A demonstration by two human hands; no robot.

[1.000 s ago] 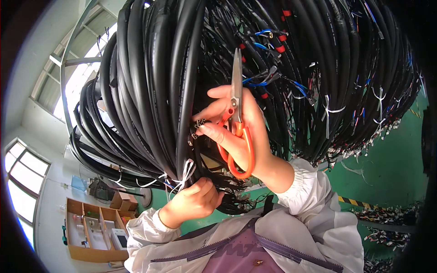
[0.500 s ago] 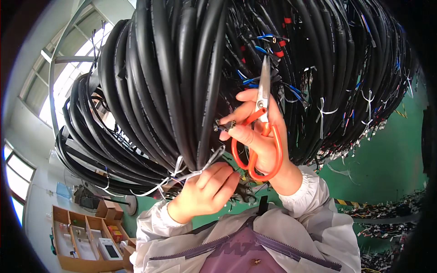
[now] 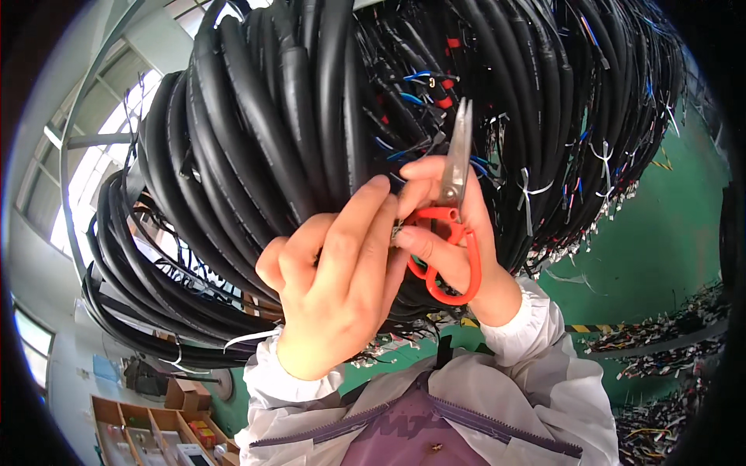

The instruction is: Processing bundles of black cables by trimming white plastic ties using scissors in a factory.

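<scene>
My right hand (image 3: pixel 458 241) is closed round red-handled scissors (image 3: pixel 457 175). Their metal blades point up, almost together. Thumb and fingers of that hand also pinch a small dark bit (image 3: pixel 397 231), perhaps cable ends, too small to make out. Against those fingertips lies my left hand (image 3: pixel 338 268), back toward me, its fingers bent and pressed together. What it grips is hidden behind its fingers. Behind both hands hangs a large bundle of thick black cables (image 3: pixel 241 140). Just beyond the scissors, thinner leads (image 3: pixel 420 99) show blue ends and red bands.
More black cables with white ties (image 3: pixel 535 189) hang at the right. A wooden compartment box (image 3: pixel 140 423) stands at the lower left below windows (image 3: pixel 116 132). Heaps of loose wires (image 3: pixel 668 342) lie at the right by the green floor (image 3: pixel 606 295), which has yellow-black tape (image 3: pixel 590 328).
My left hand has left the white tie at the bundle's lower end and risen to the right hand's fingertips. The scissors have tilted slightly. The cables appear shifted left in view.
</scene>
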